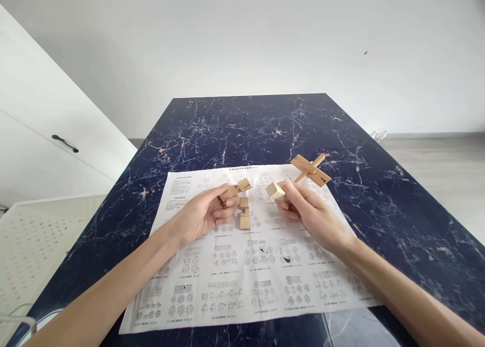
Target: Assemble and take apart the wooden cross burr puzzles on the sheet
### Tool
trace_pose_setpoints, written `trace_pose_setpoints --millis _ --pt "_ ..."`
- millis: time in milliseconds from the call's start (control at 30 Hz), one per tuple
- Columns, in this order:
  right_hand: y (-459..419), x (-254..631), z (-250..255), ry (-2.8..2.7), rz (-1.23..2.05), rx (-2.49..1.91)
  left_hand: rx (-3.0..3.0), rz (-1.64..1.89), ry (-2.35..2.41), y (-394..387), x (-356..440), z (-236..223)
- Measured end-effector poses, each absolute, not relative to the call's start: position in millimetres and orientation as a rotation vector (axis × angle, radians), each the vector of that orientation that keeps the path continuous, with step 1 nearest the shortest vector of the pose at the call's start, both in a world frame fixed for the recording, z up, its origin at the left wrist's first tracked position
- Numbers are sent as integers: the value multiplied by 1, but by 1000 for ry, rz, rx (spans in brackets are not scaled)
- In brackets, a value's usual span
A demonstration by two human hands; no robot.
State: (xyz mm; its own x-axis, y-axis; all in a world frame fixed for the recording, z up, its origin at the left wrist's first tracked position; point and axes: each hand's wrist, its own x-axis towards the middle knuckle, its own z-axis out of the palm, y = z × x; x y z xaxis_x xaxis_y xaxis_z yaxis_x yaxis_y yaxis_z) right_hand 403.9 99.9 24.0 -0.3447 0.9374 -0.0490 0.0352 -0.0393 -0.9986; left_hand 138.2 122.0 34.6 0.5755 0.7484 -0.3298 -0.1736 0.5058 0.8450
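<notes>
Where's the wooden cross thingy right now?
In the head view, the wooden cross is right of centre, by the far right-hand corner of the printed sheet, just beyond the right hand holding a pale block.

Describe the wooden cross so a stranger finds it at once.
On the dark marbled table, find the printed sheet. At its far right corner, beyond the right hand, is the wooden cross. Unlike the chunky blocks nearby, it has a stick crossing a board.

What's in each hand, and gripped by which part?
Left hand: a notched block, by its left end. Right hand: another block, by its right end.
</notes>
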Motion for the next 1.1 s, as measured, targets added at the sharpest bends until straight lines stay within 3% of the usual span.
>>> trace_pose_setpoints --millis 267,667,1100 --pt "99 402 22 -1396 1666 -885 1047 618 737 116 140 34" --pt "99 402 21 -1384 1718 -909 936 993 801 115 149 31" --pt "96 400 22 -1511 1724 -823 883 921 830 103 155 37"
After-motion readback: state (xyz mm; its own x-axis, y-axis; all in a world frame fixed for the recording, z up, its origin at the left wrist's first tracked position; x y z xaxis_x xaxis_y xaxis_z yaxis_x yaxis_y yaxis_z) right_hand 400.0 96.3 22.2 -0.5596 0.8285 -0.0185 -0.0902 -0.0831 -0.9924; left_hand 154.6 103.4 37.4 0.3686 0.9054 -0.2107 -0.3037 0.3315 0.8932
